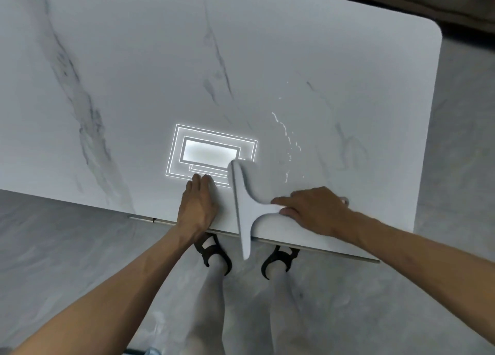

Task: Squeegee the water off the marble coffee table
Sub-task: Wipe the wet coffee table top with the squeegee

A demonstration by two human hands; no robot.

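The right hand (314,211) is gripping the handle of a white squeegee (245,207) just right of the frame's centre, its grip wrapped narrow around the handle with the index finger stretched out along the top toward the blade. The squeegee is lying flat on the marble desk (160,59), its long blade running from beside the bright light reflection (211,155) down past the desk's near edge, where the lower tip is hanging over the floor (67,247). The left hand (199,206) is holding nothing; it is resting palm down on the desk just left of the blade, fingers together and pointing up the frame, close to the blade, though whether they touch is unclear. Both bare forearms are reaching in from the lower corners of the frame. A trail of water droplets (288,140) is glistening on the marble to the right of the reflection, above the right hand. The desk is white with grey veins and a rounded corner at the upper right. Below its edge the person's feet in dark sandals (214,250) are standing on grey flooring.
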